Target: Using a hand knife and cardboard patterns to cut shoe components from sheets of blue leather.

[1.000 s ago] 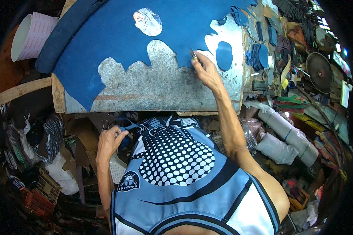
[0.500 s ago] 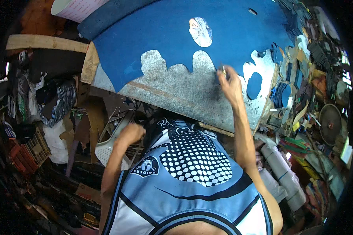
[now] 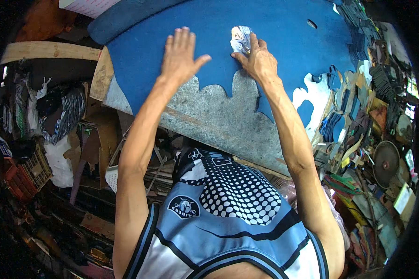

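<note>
White glare on tabletop [image 3: 214,116], black fisheye rim

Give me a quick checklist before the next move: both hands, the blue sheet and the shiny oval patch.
1. Left hand open, palm down over the blue sheet: ok, fingers spread.
2. Right hand at the shiny oval patch: ok, it reaches the patch's right side.
3. Right hand free of tools: cannot tell, its palm is turned from the camera.
4. Near edge of the sheet straight: not ok, rounded cut-outs bare the grey tabletop.
5. Sheet's far left side free of the dark blue roll: not ok, the roll lies along it.
</note>
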Available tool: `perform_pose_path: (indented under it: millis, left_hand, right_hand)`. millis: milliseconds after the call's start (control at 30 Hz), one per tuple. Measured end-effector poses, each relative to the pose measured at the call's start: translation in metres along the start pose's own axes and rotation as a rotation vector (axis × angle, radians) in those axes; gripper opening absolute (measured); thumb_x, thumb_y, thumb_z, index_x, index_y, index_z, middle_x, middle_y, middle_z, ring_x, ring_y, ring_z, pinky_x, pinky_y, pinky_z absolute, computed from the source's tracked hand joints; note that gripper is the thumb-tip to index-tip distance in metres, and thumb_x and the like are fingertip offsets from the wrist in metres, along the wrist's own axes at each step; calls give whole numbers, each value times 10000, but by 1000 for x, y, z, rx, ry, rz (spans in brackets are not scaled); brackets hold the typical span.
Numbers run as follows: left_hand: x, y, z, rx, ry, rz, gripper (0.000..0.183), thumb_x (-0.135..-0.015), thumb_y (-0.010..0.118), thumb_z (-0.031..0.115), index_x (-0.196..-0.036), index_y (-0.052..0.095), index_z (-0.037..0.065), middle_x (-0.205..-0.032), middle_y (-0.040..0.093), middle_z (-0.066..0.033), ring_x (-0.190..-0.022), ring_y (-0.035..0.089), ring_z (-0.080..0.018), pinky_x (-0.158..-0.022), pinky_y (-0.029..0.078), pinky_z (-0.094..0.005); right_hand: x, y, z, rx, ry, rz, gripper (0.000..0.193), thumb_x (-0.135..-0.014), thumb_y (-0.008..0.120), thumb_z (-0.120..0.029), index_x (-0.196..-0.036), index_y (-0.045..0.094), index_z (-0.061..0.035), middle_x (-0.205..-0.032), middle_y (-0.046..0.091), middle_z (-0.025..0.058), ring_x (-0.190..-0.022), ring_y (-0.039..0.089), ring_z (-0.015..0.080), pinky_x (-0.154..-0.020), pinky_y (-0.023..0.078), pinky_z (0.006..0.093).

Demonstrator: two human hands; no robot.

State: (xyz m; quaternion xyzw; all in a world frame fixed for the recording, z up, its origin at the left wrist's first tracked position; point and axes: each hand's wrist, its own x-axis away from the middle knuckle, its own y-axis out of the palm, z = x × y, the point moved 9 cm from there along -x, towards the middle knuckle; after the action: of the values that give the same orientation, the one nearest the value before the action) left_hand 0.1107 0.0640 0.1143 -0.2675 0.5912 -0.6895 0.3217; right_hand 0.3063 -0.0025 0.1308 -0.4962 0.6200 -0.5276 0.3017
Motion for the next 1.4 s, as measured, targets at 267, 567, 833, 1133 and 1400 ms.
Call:
perform_pose_path:
  millis: [267, 567, 833, 1133, 1400]
  left_hand:
    - [77, 18, 100, 242, 282, -300, 840, -956, 364, 658, -1516, 303, 35, -1617, 211, -129, -1507, 146, -283, -1232, 61, -451]
    - [13, 7, -15, -95, -78, 28, 898, -915, 449, 676, -1509, 316, 15, -1591, 259, -193, -1493, 183, -344, -1207, 145, -503]
    - [36, 17, 54, 199, 172, -98, 789, -962, 346, 659, -1511, 352, 92, -1613, 226, -133, -1512, 111, -302, -1227, 75, -472]
    - [90, -38, -212, -117, -303, 184, 595, -1022, 373, 498, -1493, 401, 136, -1595, 281, -124, -1486, 208, -330, -1196, 131, -535]
    - [98, -45, -191, -194, -278, 180, 565, -1041, 352, 444, -1475, 413, 87, -1584, 288, -150, -1483, 206, -341, -1195, 133, -548]
  right_hand:
    - [2, -15, 2, -17, 3, -4, 779, -820, 714, -369, -1433, 409, 3, -1232, 556, 324, -961, 675, 451, -786, 580, 483]
    - [13, -78, 87, -405, 207, 366, 272, -856, 630, -211, -1024, 702, -10, -804, 715, 178, -691, 700, 291, -659, 546, 387]
    - [43, 22, 130, -1186, 526, 97, 287, -925, 614, -192, -1102, 597, 32, -654, 549, 24, -480, 509, 108, -414, 443, 256]
    - [32, 18, 122, -1317, 505, 95, 216, -918, 652, -213, -951, 550, -26, -635, 471, 11, -442, 474, 117, -380, 412, 266]
    - [29, 23, 129, -1264, 536, 62, 240, -924, 611, -190, -1047, 566, 12, -612, 498, 42, -431, 476, 133, -376, 423, 272]
